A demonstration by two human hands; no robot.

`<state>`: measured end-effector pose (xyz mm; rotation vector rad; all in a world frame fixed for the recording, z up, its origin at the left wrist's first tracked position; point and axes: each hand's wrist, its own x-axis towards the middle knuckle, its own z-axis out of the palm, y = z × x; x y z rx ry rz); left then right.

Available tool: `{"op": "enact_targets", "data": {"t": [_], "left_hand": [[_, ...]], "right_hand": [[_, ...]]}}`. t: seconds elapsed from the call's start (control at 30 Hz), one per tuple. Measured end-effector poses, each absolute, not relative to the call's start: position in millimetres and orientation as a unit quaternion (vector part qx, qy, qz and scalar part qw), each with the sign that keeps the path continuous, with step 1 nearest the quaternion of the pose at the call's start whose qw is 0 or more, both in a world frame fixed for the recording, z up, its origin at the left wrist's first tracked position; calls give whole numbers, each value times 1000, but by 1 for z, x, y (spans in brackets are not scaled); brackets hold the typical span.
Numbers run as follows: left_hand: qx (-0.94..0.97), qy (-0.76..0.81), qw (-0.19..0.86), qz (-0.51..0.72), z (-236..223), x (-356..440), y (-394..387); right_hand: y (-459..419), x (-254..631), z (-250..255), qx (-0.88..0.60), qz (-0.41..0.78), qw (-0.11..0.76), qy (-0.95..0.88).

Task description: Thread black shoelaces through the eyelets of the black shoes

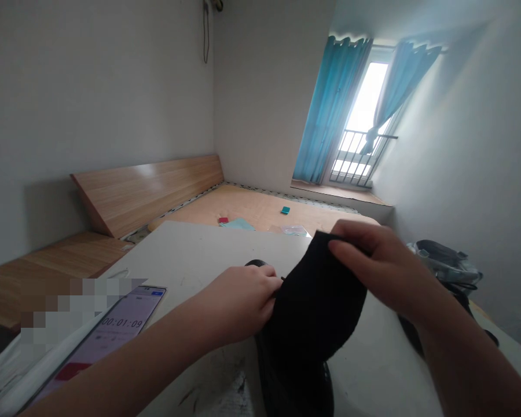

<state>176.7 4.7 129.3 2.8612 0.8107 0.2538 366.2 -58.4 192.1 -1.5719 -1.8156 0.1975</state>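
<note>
A black shoe (267, 370) stands on the white table, its toe pointing away from me and its heel end at the bottom edge of the view. A flat black insole (319, 301) rises out of the shoe's opening, tilted up to the right. My right hand (369, 255) pinches the insole's upper end between thumb and fingers. The fingers of my left hand (247, 298) are curled at the shoe's upper, just left of the insole. The insole covers much of the shoe, and the left fingertips are partly hidden behind it.
A phone (125, 330) showing a timer lies at the left on the white table (191, 246), beside white plastic. Past the far edge is a bed (252, 202) with small coloured items. Dark items (417, 336) and a clear bag (451, 263) sit at the right.
</note>
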Motion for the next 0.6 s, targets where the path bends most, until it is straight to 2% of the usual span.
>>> {"op": "enact_targets", "data": {"t": [0.1,0.17,0.2,0.27,0.33,0.43,0.6], "left_hand": [[952,275,110,72,130,175,-1],[950,274,134,65,130,173,-3],[950,270,146,61,129,172,-4],[949,260,174,48,130,169,-2],[946,258,190,50,133,165,1],[938,295,169,70,140,160,7],[913,403,49,41,145,155,15]], "right_hand": [[-59,372,195,-591,-45,532,-605],[-62,367,193,-554,-153,575,-583],[-65,363,191,-535,-189,566,-598],[-68,354,187,-499,-219,508,-667],[-68,348,183,-468,-190,433,-747],[-66,348,181,-459,-57,317,-828],[-57,358,182,-520,166,155,-823]]}}
